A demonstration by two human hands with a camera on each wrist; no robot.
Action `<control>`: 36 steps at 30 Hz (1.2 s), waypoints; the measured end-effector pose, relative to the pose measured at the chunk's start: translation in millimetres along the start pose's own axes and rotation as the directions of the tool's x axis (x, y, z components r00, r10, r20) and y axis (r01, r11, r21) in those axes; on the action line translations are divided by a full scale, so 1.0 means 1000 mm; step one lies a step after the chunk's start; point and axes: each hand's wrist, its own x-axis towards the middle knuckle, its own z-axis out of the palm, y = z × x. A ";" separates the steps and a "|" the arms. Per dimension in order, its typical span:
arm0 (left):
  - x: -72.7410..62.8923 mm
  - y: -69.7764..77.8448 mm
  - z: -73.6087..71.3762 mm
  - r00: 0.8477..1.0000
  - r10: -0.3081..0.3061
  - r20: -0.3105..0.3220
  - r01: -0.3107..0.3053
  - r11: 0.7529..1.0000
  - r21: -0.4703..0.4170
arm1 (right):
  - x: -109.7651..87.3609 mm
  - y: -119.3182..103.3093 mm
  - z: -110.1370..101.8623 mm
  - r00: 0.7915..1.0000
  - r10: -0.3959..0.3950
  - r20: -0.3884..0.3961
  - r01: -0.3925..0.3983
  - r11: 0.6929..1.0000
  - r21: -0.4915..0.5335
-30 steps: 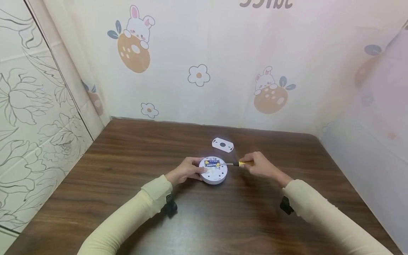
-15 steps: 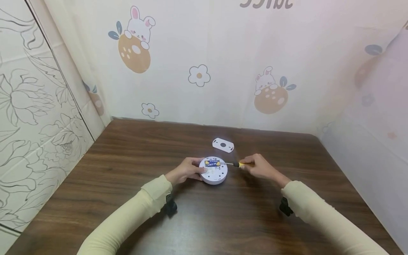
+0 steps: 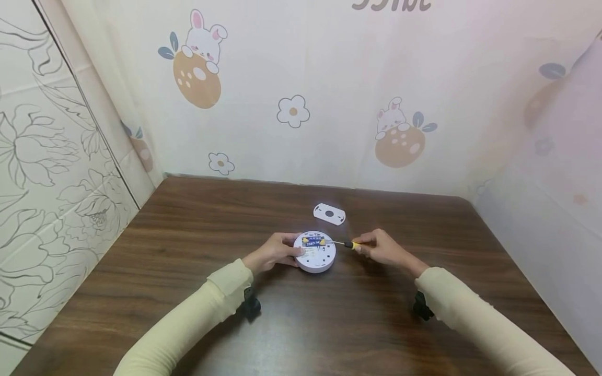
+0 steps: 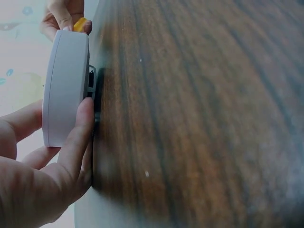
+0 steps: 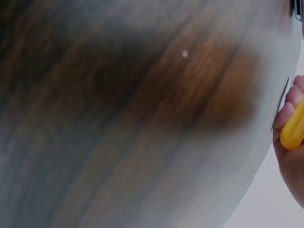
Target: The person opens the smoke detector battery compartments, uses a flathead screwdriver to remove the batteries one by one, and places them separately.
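Observation:
A round white smoke alarm (image 3: 316,261) lies underside up, its blue and yellow batteries (image 3: 313,242) showing in an open compartment. My left hand (image 3: 274,251) grips its left side, thumb over the top edge. In the left wrist view, the fingers of that left hand (image 4: 52,175) wrap the alarm's white side (image 4: 66,90). From the right, my right hand (image 3: 383,247) holds a screwdriver (image 3: 349,244) by its yellow and black handle. The thin shaft reaches across the rim, its tip at the right end of the batteries. The right wrist view shows the yellow handle (image 5: 293,128) in the curled fingers.
A white oblong mounting plate (image 3: 329,214) with a dark round centre lies just behind the alarm. The brown wooden table (image 3: 211,209) runs back to a printed curtain (image 3: 338,146). More curtain hangs at both sides.
My right hand and the screwdriver handle have dipped slightly toward the front, tilting the shaft, while its tip stays by the batteries. The left hand and alarm have kept their place.

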 end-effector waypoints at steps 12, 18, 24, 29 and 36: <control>-0.001 -0.003 0.000 0.999 0.048 0.002 -0.048 0.999 0.008 | -0.001 -0.004 -0.006 0.999 0.050 -0.006 -0.050 0.999 -0.007; -0.002 -0.002 0.001 0.999 0.053 -0.010 -0.053 0.998 0.033 | -0.003 -0.008 -0.010 0.995 0.091 -0.035 -0.090 0.996 0.016; -0.006 -0.002 0.001 0.998 0.064 -0.001 -0.064 0.998 0.025 | -0.005 -0.010 -0.015 0.996 0.052 -0.070 -0.052 0.999 -0.010; -0.009 -0.003 0.001 0.999 0.048 0.008 -0.048 0.999 -0.012 | -0.011 -0.012 -0.016 0.995 0.059 -0.082 -0.060 0.998 -0.009; -0.017 -0.007 -0.002 0.999 0.036 0.016 -0.035 0.998 -0.042 | -0.016 -0.014 -0.015 0.991 0.117 -0.071 -0.118 0.993 -0.001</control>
